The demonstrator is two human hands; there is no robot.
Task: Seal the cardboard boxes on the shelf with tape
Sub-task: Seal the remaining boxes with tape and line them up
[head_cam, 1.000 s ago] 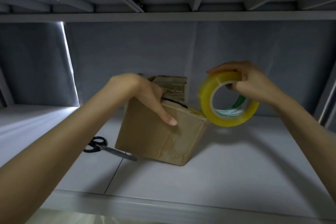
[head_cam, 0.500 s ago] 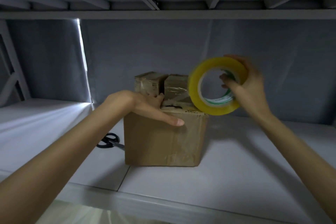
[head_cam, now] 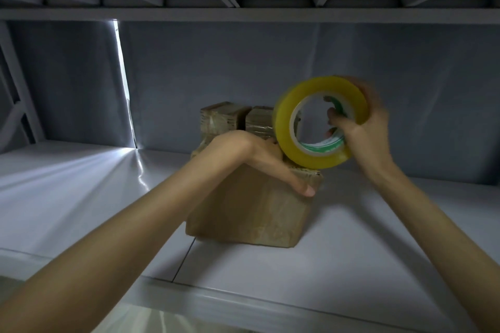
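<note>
The head camera is the only view, and it looks into a grey shelf (head_cam: 365, 238) bay. A brown cardboard box (head_cam: 249, 213) stands on the shelf near the middle. Two box flaps (head_cam: 238, 119) rise at its back, glossy with old tape, so the top is judged not yet sealed.

The left hand (head_cam: 259, 159) lies across the box's near top edge. Its wrist is bent down, and the fingers (head_cam: 305, 189) reach straight over the front right corner, with the tips on the front face. The hand is pressing, not curled round anything. It probably steadies the light box and holds the tape end or a flap down so that the pull of the tape does not drag the box along the shelf.

The right hand (head_cam: 362, 130) grasps a yellow tape roll (head_cam: 319, 121). The thumb is hooked through the core and the other fingers wrap over the outer rim. The roll stands on edge, with its lower rim touching or just above the box's right top edge. That would let tape run straight off across the top seam. The right hand is blurred, so whether a strip is already stuck down cannot be told.

Both forearms reach in from below the shelf's front edge and meet at the box.
</note>
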